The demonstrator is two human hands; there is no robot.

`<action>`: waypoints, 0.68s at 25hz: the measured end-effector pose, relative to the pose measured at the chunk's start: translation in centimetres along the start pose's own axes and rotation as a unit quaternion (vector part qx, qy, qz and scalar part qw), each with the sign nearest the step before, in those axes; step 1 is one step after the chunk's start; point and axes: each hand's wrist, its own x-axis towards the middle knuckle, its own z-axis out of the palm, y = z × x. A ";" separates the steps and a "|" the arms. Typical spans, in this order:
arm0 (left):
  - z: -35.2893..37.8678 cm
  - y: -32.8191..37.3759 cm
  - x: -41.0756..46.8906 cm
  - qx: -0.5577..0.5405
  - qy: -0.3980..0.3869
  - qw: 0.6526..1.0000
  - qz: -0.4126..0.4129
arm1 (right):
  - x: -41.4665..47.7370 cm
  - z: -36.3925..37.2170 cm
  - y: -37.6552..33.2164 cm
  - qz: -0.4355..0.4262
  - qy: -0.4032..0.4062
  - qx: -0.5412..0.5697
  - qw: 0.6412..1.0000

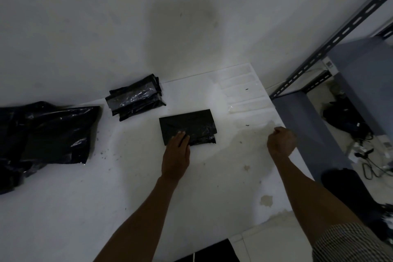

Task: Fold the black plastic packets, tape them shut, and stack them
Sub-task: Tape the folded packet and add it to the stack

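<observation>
Packet point(188, 123), black, folded, held down for taping.
Left hand point(177, 151) lies with straight fingers point(180, 137) pressing the packet's near corner onto the worktop point(127, 176); firm pressure should keep the fold from springing open. Right hand point(280, 141) is curled just short of the tape strips point(244, 100); whether it pinches one cannot be told. Finished stack point(135, 97) sits beyond the left fingers.

Near-left corner of packet point(188, 125) hidden under left hand point(177, 147). Fingertips of right hand point(280, 141) curled out of sight; pinching tape point(242, 91) or not, unclear. Strips pale on white, edges faint. Count in stack point(135, 98) unreadable. Left edge cuts bags point(42, 138). Dim floor clutter point(361, 155) unidentifiable.
</observation>
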 end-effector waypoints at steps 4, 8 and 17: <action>-0.2 0.3 0.0 -0.003 -0.019 1.000 -0.006 | -1.7 -0.2 -1.6 -0.012 0.030 -0.016 0.999; -0.7 0.3 -0.3 -0.011 -0.012 1.000 0.000 | -5.5 -3.1 -5.0 -0.086 0.072 0.040 0.993; -2.0 0.6 -0.4 -0.065 0.009 0.998 -0.019 | -10.5 -9.9 -10.2 -0.185 0.077 0.116 0.973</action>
